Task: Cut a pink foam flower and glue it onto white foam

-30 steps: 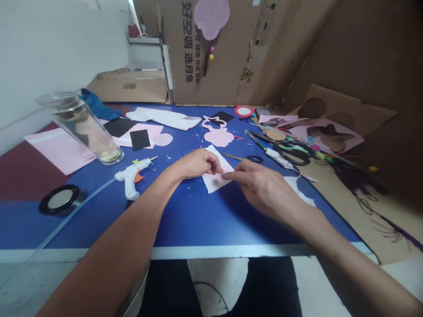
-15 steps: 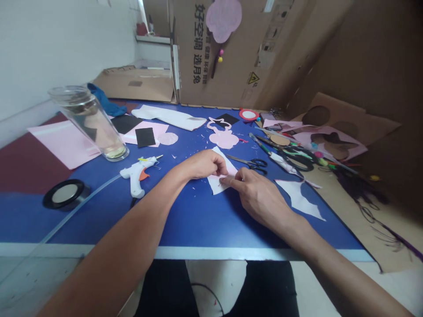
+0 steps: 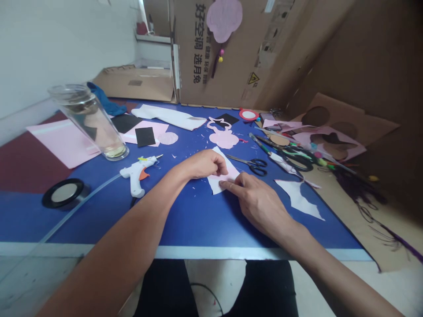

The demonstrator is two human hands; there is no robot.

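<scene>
A white piece of cloth or felt with a pink patch on it lies on the table under both hands. My left hand is closed over it from the left, fingers curled down. Anything inside those fingers is hidden. From the right, my right hand rests with its index finger stretched out and its tip pressing on the cloth. The other right fingers are mostly hidden beneath the hand. Just beyond lie black-handled scissors, slightly apart. A pink cloud-shaped cutout lies farther back.
At left stand a glass bottle, a white glue gun and a black tape roll. A jagged white scrap lies right of my hand. Tools and pink offcuts crowd the right side. Cardboard walls the back.
The index fingertip of my right hand has shifted very slightly on the cloth, and the hand sits a touch lower. My left hand stays in place.
</scene>
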